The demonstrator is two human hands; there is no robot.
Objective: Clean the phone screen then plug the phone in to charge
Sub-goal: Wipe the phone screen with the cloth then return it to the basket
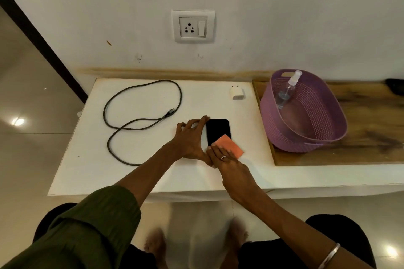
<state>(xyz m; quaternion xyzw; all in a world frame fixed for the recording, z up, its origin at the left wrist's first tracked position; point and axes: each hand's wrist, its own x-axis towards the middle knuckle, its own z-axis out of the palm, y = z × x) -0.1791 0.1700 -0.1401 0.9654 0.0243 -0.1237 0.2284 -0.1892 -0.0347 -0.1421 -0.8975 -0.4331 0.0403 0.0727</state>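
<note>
Phone (218,131) lies flat, screen up and dark, on the white table (91,159). Left of it a dark cable (140,120) sprawls in loose loops. The left hand (190,140) steadies the phone's left edge with spread fingers. The right hand (227,164) presses an orange cloth (229,145) onto the phone's lower corner with straight fingers. Farther back sits a white adapter (237,93); a wall socket (192,26) is above. Rightmost, a purple basket (314,137) holds a spray bottle (288,89).
</note>
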